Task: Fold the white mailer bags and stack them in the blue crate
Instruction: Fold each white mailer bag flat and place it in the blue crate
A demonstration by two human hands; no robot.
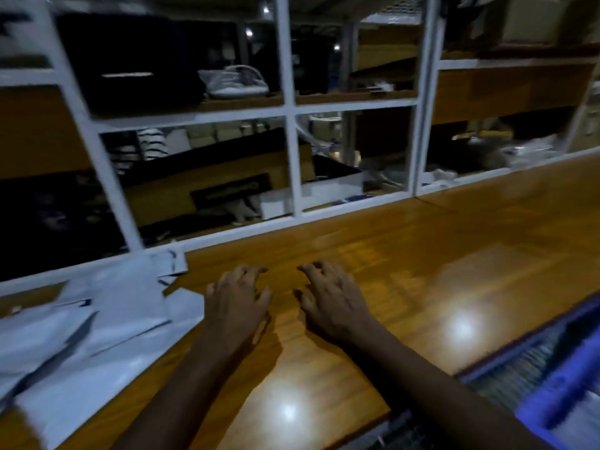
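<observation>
At the table (406,264), left hand (237,302) and right hand (336,300) are loose, empty; blue crate (560,393) cropped, blurred.

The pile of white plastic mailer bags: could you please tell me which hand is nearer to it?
Left. The left hand is just beside the white plastic mailer bags; the right hand is beyond it, over the wooden table.

White mailer bags (97,316) with dark blue edging lie left on the orange-brown wood-grain desk (406,254); blue crate (558,384) right; white shelf frame (289,108) far.
</observation>
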